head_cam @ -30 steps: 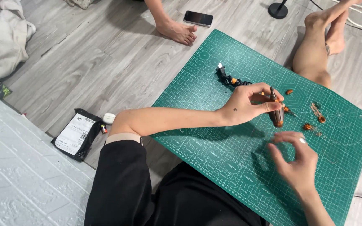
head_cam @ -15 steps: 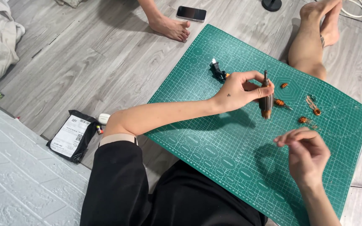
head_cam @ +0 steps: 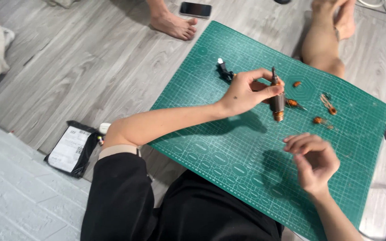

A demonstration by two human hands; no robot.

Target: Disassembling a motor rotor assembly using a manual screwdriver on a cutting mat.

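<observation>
Left hand (head_cam: 246,91): pinches upright brown cylindrical motor rotor with steel shaft (head_cam: 276,100).
Right hand (head_cam: 313,158): loosely curled, holds nothing.
Risk: fingertip grip slips; rotor drops onto green cutting mat (head_cam: 228,147), scattering small copper parts (head_cam: 318,119).

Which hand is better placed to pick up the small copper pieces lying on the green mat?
Probably the right hand. It is empty and hovers over the cutting mat, with the copper pieces just beyond its fingers. The left hand is occupied: it grips the motor armature upright.
</observation>
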